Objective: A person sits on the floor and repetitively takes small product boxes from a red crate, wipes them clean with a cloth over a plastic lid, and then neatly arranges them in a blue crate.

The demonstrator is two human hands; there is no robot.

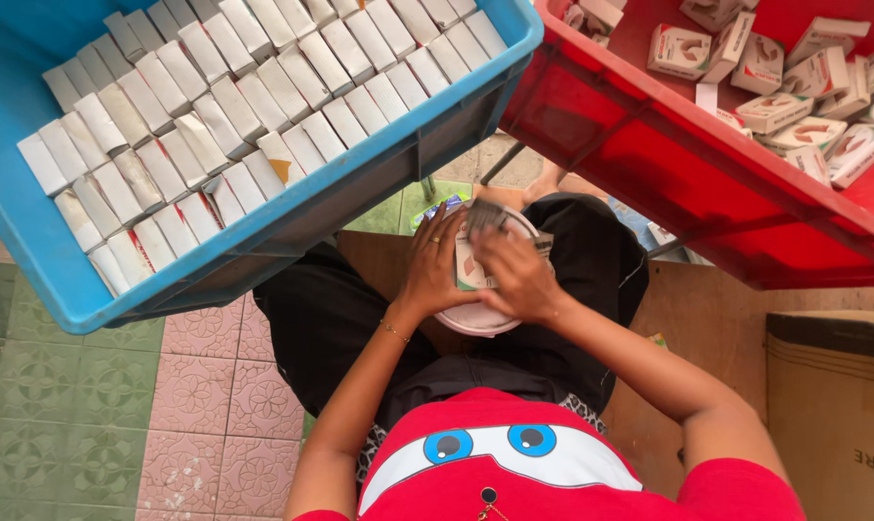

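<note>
Seen from above, seated, knees apart in black trousers, red shirt at the bottom edge. Both hands meeting over a round white plastic lid or bowl resting on the lap. Left hand — ring on one finger, thin bracelet at the wrist — laid with fingers curled along the left side of a small white cardboard box with a reddish print, gripping its edge. Right hand closed over the same box from the right, fingers bent and pressed down on its top; a grey, flap-like piece sticking out just above the fingers, too blurred to tell exactly what it is. Box held between the two hands, right above the white round piece, midway between the two crates.

Upper left: large blue plastic crate, tilted, filled with tight rows of small white boxes standing on end, plain sides up. Upper right: red plastic crate, with loose white printed boxes lying in a jumble inside. Lower right — brown corrugated cardboard carton, just beside the right arm. Under everything, a floor of green and pink patterned tiles, with a brown wooden board beneath the seat area.
</note>
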